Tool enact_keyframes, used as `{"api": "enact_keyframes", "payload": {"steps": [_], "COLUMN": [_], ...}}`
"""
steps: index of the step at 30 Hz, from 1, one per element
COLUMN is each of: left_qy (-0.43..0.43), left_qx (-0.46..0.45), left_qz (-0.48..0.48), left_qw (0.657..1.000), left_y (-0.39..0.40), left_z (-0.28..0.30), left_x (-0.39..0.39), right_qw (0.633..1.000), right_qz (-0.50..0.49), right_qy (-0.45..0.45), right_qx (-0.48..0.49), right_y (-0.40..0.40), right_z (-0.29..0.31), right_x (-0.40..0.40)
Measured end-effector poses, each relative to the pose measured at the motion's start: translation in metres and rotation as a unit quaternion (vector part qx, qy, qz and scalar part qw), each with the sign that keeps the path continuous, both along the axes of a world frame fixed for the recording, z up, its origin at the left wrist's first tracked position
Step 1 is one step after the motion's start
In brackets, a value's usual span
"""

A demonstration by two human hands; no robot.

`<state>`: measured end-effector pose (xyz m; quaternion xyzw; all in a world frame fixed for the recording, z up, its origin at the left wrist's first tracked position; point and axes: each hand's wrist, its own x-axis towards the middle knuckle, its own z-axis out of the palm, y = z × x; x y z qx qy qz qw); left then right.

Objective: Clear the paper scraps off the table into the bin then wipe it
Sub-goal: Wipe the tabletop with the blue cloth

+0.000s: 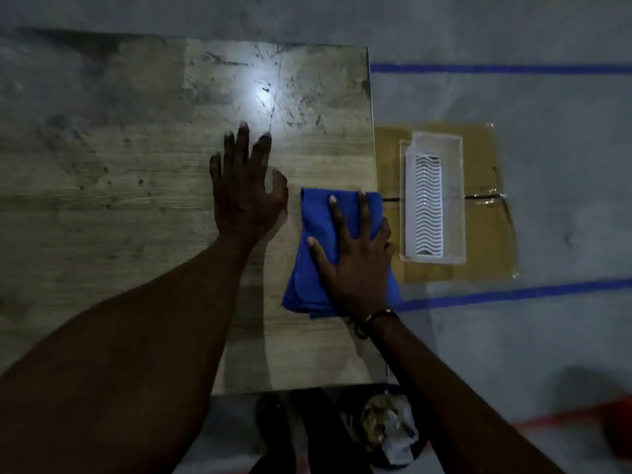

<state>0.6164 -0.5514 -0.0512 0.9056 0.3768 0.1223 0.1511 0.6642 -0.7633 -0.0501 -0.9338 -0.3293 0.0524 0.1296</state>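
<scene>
A folded blue cloth [316, 244] lies near the right edge of the worn wooden table [136, 186]. My right hand [355, 258] presses flat on top of it, fingers spread across the fabric. Just left of the cloth, my left hand [246, 186] rests palm-down on the bare tabletop with its fingers apart and nothing in it. Below the table's near edge, a dark bin [390, 429] on the floor holds crumpled paper scraps. I see no scraps on the tabletop.
A clear plastic tray with a white ribbed insert [431, 200] sits on flattened cardboard [485, 241] on the floor to the table's right. Blue tape lines [496, 68] mark the grey floor. Something red [619, 425] shows at the bottom right.
</scene>
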Motion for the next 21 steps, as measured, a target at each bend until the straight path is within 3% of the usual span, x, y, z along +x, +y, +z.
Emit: {"api": "enact_keyframes", "payload": {"steps": [4,12,21], "left_qy": [-0.001,0.001,0.001], "left_qx": [-0.007,-0.006,-0.004], "left_qz": [0.001,0.012,0.014], "left_qw": [1.000,1.000,1.000], "left_y": [0.000,0.002,0.001], "left_z": [0.001,0.002,0.007], "left_x": [0.001,0.004,0.005], "right_qw": [1.000,0.999,0.999], "right_qz": [-0.016,-0.032,-0.015], "right_qy": [0.020,0.012,0.044], "right_qx": [-0.009,0.005,-0.010], "right_y": [0.007,0.102,0.018], "right_z": [0.003,-0.003,0.007], "right_x": [0.003,0.102,0.017]}}
